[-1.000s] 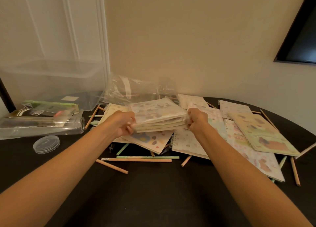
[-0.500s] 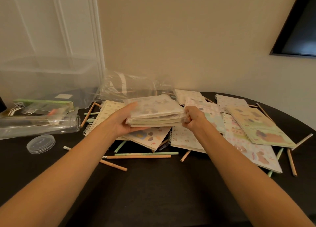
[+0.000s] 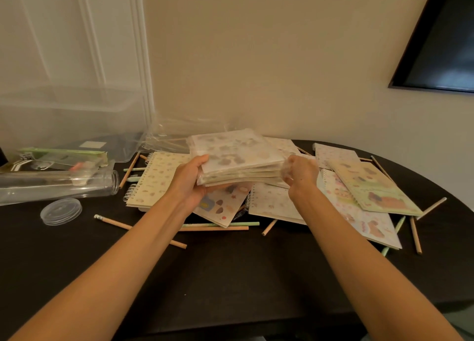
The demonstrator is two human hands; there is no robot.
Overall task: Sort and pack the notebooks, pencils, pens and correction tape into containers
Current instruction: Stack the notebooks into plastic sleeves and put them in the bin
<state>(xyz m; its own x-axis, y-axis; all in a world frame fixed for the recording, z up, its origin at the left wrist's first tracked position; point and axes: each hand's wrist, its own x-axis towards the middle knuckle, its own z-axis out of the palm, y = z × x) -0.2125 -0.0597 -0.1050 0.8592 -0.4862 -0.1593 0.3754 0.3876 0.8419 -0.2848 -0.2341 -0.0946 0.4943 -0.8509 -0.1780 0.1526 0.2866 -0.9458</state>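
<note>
Nearest my view is the dark table (image 3: 230,276), both bare forearms reaching out across it. A wooden pencil (image 3: 115,222) with an eraser tip lies at the left, and a round clear lid (image 3: 61,211) sits flat just beyond it. Past that a clear tube (image 3: 59,185) lies on its side, its open mouth facing right. My left hand (image 3: 189,184) grips the left edge of a stack of notebooks (image 3: 236,156) sealed in plastic wrap, with the thumb on top and the fingers curled underneath. My right hand (image 3: 300,174) pinches the bunched wrap at the stack's right end. The stack is held up off the table, above a spread of loose notebooks. Among them are a spiral notebook (image 3: 156,179) at the left and a green-covered notebook (image 3: 372,186) at the right, with more pencils scattered around. Behind the stack a crumpled plastic bag (image 3: 169,138) lies against the wall. A large clear bin (image 3: 69,120) stands at the far left.
</note>
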